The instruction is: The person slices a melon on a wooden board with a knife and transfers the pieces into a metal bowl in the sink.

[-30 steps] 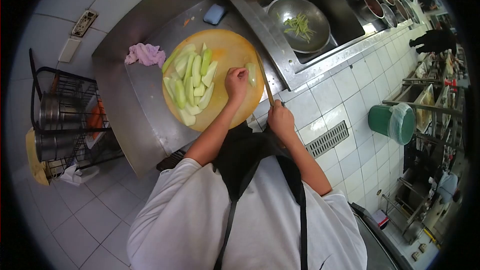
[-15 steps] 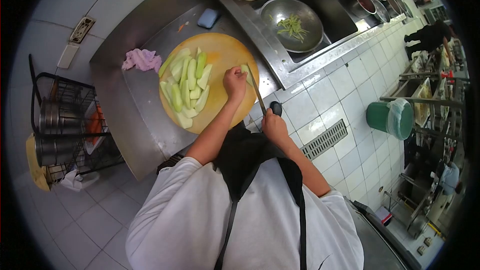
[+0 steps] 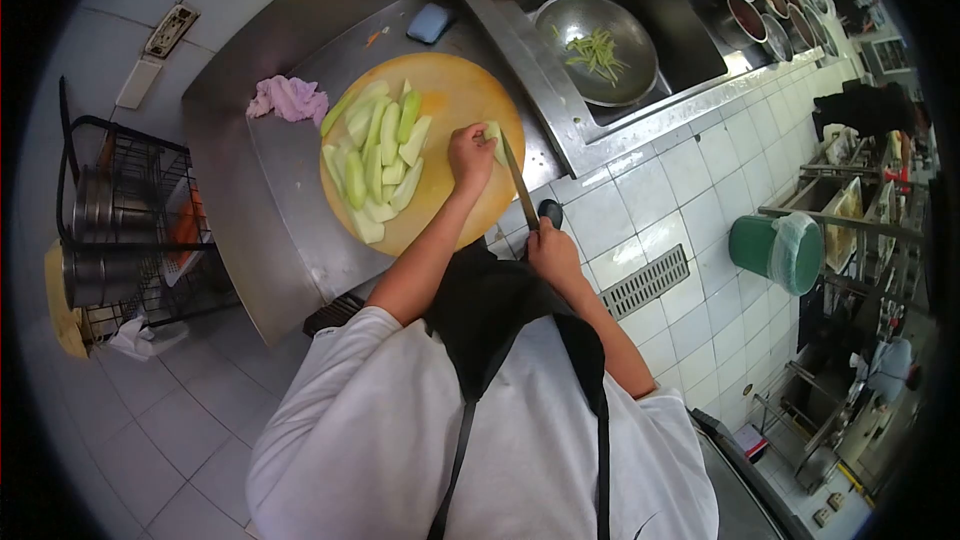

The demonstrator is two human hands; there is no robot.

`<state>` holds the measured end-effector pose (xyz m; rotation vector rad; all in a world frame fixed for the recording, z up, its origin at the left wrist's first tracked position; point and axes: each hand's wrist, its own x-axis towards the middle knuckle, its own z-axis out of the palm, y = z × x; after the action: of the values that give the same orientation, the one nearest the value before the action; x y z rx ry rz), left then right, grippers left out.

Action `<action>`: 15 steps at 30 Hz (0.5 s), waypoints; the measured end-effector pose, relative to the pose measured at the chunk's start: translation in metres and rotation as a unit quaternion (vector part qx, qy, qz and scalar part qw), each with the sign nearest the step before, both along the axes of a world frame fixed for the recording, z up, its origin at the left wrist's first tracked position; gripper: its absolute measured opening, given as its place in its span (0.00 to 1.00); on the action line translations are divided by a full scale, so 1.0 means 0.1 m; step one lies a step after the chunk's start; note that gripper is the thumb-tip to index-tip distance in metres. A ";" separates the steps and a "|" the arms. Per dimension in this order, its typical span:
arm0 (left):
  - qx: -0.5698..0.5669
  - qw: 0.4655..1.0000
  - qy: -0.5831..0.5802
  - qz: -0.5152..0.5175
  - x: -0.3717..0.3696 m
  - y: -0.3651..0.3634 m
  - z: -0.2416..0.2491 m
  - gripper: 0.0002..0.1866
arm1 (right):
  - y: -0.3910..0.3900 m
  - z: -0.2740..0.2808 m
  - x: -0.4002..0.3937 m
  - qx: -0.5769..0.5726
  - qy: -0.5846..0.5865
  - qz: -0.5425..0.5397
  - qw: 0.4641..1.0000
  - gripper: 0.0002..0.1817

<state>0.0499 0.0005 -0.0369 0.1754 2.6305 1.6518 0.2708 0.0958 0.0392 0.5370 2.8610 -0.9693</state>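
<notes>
My left hand point(image 3: 472, 155) is closed on a pale green vegetable piece point(image 3: 495, 141) near the right edge of the round yellow cutting board point(image 3: 440, 215). In my right hand point(image 3: 553, 252) is the handle of a knife point(image 3: 522, 187), whose blade runs up along the right side of that piece. Several long pale green vegetable pieces point(image 3: 385, 150) lie in a pile on the left half of the board. The board rests on a steel counter point(image 3: 270, 190).
A pink cloth point(image 3: 287, 99) and a blue sponge point(image 3: 429, 23) lie on the counter. Beyond, a metal bowl point(image 3: 640, 50) with green strips sits in the sink point(image 3: 685, 20). A green bin point(image 3: 752, 244) stands on the floor at right; a wire rack point(image 3: 150, 280) is at left.
The camera view has shifted slightly. My hands, the knife and the held piece keep nearly the same places relative to the board.
</notes>
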 end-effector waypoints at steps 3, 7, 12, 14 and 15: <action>-0.030 0.999 0.024 -0.013 0.01 0.02 0.12 0.15 | 0.02 0.09 0.04 0.047 -0.001 -0.035 0.998 0.08; -0.060 0.997 0.042 -0.016 0.03 0.04 0.19 0.14 | 0.08 0.17 -0.02 0.074 0.021 0.006 0.997 0.06; -0.063 0.998 0.018 -0.010 0.02 0.06 0.24 0.13 | 0.12 0.23 -0.15 0.104 0.003 0.038 0.994 0.07; -0.062 0.998 0.012 -0.008 0.01 0.05 0.19 0.13 | 0.14 0.23 -0.18 0.112 0.003 0.049 0.992 0.07; -0.060 0.998 0.017 -0.005 0.01 0.05 0.19 0.13 | 0.15 0.22 -0.19 0.116 0.002 0.055 0.992 0.07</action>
<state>0.0509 0.0053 -0.0178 0.2156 2.7392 1.4939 0.2515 0.1112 0.0613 0.3880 2.9895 -0.6271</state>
